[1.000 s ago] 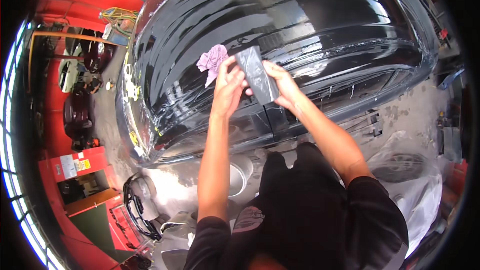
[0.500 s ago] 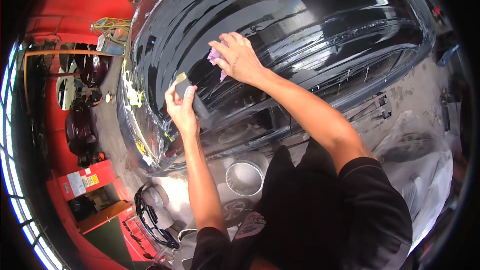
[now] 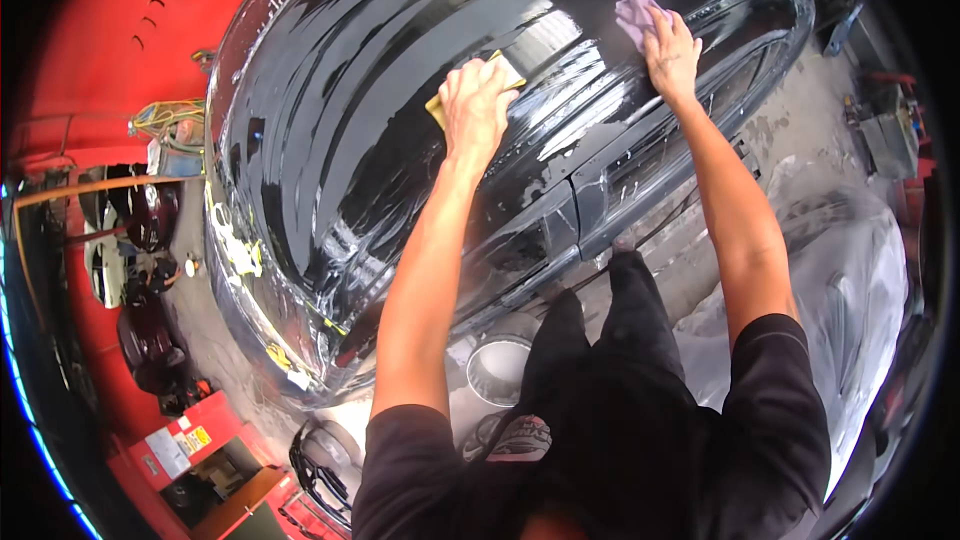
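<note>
A glossy black car body (image 3: 330, 130) fills the upper middle of the view, wet with soapy streaks. My left hand (image 3: 475, 105) presses a yellow sponge-like pad (image 3: 500, 75) flat against the panel. Further right, my right hand (image 3: 672, 50) rests on a crumpled pale purple cloth (image 3: 635, 15) lying on the same surface. Both forearms reach up from the lower edge, and my dark trousers and shirt fill the bottom middle.
A metal bucket (image 3: 497, 368) stands on the floor by my legs. Plastic sheeting (image 3: 860, 280) covers something at the right. A red wall (image 3: 90, 50), parked motorbikes (image 3: 140, 240) and a red cabinet (image 3: 190, 445) lie to the left.
Both hands have moved up and to the right across the panel. The left hand, earlier low at the left edge, now rubs the pad near the middle; the right hand slid the cloth further right.
</note>
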A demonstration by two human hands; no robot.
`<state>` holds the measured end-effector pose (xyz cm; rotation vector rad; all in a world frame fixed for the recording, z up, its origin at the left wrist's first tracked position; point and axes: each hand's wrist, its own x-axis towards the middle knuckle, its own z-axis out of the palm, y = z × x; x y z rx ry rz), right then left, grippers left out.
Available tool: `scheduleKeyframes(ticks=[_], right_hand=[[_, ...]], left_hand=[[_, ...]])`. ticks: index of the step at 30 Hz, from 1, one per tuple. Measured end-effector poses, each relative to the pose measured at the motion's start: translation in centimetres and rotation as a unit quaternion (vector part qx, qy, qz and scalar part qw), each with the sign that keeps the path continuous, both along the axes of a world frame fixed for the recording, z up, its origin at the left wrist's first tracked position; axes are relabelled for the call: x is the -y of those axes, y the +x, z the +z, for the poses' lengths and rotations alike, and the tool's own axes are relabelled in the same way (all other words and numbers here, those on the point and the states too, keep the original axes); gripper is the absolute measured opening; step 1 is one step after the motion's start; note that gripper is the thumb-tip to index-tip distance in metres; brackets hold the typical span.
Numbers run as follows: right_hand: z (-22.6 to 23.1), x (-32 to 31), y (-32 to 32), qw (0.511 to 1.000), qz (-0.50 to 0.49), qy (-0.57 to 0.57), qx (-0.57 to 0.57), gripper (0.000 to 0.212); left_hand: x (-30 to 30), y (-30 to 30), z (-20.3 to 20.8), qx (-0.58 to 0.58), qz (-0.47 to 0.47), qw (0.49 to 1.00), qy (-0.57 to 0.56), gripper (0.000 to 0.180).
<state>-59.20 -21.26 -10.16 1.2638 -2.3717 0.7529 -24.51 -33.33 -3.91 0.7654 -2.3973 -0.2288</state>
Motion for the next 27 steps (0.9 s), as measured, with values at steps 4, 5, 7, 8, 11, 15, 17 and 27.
scheduleKeyframes(ticks=[4, 5, 7, 8, 11, 15, 17, 27], right_hand=[[-0.2, -0.6, 1.2, 0.998, -0.032, -0.043, 0.023, 0.050], [-0.1, -1.1, 1.2, 0.998, -0.032, -0.046, 0.037, 0.050], [0.5, -1.3, 2.1, 0.995, -0.023, -0.065, 0.067, 0.050], [0.2, -1.1, 2.3, 0.994, -0.028, -0.085, 0.070, 0.051], [0.5, -1.3, 3.0, 0.990, -0.017, -0.103, 0.093, 0.055], [1.1, -1.3, 3.2, 0.982, 0.008, -0.143, 0.127, 0.054], [1.2, -0.4, 3.2, 0.974, 0.020, -0.178, 0.142, 0.052], [-0.2, -1.9, -9.6, 0.974, -0.027, -0.197, 0.108, 0.043]], left_hand=[[0.7, 2.0, 1.0, 0.057, -0.083, 0.995, 0.019, 0.045], [0.5, 3.4, 1.4, 0.073, -0.086, 0.993, 0.036, 0.047], [-0.3, 7.4, 1.8, 0.096, -0.077, 0.991, 0.042, 0.051], [0.0, 7.9, 1.4, 0.097, -0.073, 0.992, 0.034, 0.052], [1.4, 4.0, 0.0, 0.115, -0.093, 0.989, -0.027, 0.055], [4.3, -17.9, 0.0, 0.060, -0.169, 0.980, -0.086, 0.046], [4.8, -26.9, 1.7, 0.084, -0.187, 0.975, -0.084, 0.045], [1.0, -4.0, 0.6, 0.146, -0.080, 0.985, -0.038, 0.055]])
